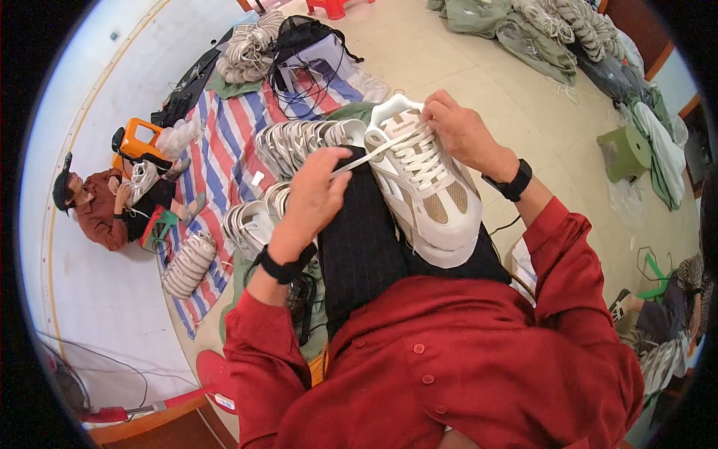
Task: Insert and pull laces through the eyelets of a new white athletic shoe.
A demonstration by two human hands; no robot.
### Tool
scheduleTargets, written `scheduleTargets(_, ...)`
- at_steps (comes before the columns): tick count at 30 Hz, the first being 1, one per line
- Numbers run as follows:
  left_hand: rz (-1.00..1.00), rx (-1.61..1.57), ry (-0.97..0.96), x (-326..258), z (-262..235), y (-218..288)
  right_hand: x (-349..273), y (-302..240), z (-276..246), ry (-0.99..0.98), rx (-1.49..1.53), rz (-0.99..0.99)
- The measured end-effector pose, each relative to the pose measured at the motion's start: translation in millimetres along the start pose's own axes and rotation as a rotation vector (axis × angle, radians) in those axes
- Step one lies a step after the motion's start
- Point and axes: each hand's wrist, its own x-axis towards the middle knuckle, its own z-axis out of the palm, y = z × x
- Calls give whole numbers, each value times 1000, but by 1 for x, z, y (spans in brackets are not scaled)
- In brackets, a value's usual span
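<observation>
A white and beige sneaker [432, 196] rests on my lap, on dark trousers [365, 239]. My right hand [458, 131] grips the shoe at its tongue and top eyelets. My left hand [318, 193] pinches the end of a white lace [378, 152] that runs taut to the shoe's top. Both wrists wear black bands. My red shirt fills the lower part of the view.
Rows of similar sneakers [299, 142] lie on a striped mat [224, 161] ahead. A seated person [105, 206] holds a shoe at the left. A black bag [303, 45], green stool [624, 153], piles of shoes and cloth [553, 30] and another person [669, 310] surround me.
</observation>
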Motion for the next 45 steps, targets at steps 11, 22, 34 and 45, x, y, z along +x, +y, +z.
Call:
scheduleTargets(11,-124,-66,-182,30,29,3,7,5,-12,-98,89,53)
scheduleTargets(22,-90,-116,-125,37,25,7,3,27,-8,64,-291,-87)
scheduleTargets(34,-375,-298,-344,43,15,0,6,45,3,251,33,103)
scheduleTargets(45,-86,-29,-46,30,23,3,-16,65,13,243,86,196)
